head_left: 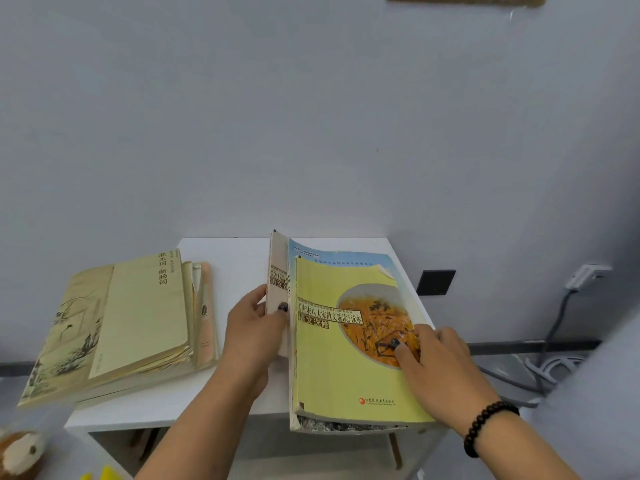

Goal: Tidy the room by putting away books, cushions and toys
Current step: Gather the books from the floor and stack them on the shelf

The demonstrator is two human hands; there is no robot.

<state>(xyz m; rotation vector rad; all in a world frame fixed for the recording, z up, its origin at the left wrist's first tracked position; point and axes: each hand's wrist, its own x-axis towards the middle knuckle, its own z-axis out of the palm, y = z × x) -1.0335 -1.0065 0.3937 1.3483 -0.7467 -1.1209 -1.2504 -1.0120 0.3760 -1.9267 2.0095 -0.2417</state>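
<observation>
White tabletop [235,261] against a pale grey wall carries two groups of books.

Right group: three books counted. Yellow book [349,362] on top, lying flat, orange round picture on the cover, near corner hanging over the tabletop's front edge. Blue-covered book [346,253] under it, only its far strip and left edge showing. Pinkish book [277,271] at their left, tilted up on its edge; its lower part is hidden by the thumb.

Left hand [254,336] grips the pinkish book, thumb on the cover, fingers curled behind the spine. Right hand [438,362] rests on the yellow book, fingers fairly straight, pressing the cover; beaded bracelet [488,426] on that wrist.

Left group: stack of books [138,327], well apart from the hands, beige cover with an ink landscape on top. At least three in it; exact count unclear, edges ragged and overlapping.

Outward: one black wall socket [435,282] right of the tabletop, one white plug [585,277] with a grey cable. Brown blurred thing [20,452] and yellow bits [104,474] at bottom left, cut off, cannot tell what. Brown object at the top edge, cut off.
</observation>
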